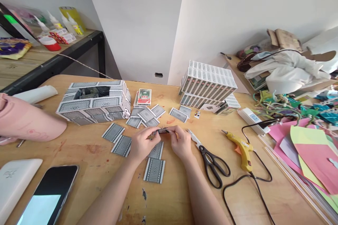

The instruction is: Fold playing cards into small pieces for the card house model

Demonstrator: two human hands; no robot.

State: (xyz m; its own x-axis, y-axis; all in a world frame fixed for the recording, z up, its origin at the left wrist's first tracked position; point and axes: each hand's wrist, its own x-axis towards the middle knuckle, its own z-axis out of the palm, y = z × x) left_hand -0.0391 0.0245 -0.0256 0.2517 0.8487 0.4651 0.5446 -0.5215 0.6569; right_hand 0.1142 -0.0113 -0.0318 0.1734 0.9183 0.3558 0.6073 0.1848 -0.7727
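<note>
My left hand [142,143] and my right hand [181,143] meet at the middle of the wooden table [79,154]. Both pinch a small folded playing card [163,131] between their fingertips, one hand at each end. Several grey-backed playing cards [154,170] lie flat on the table just under and around my hands. More loose cards [146,115] are spread beyond my fingers.
A box built of cards [92,102] stands at the left, a stack of card packs [208,82] at the back right. Black scissors [211,161] and a yellow glue gun [241,147] with its cord lie right of my hands. A phone [50,193] lies near left; coloured paper [308,147] far right.
</note>
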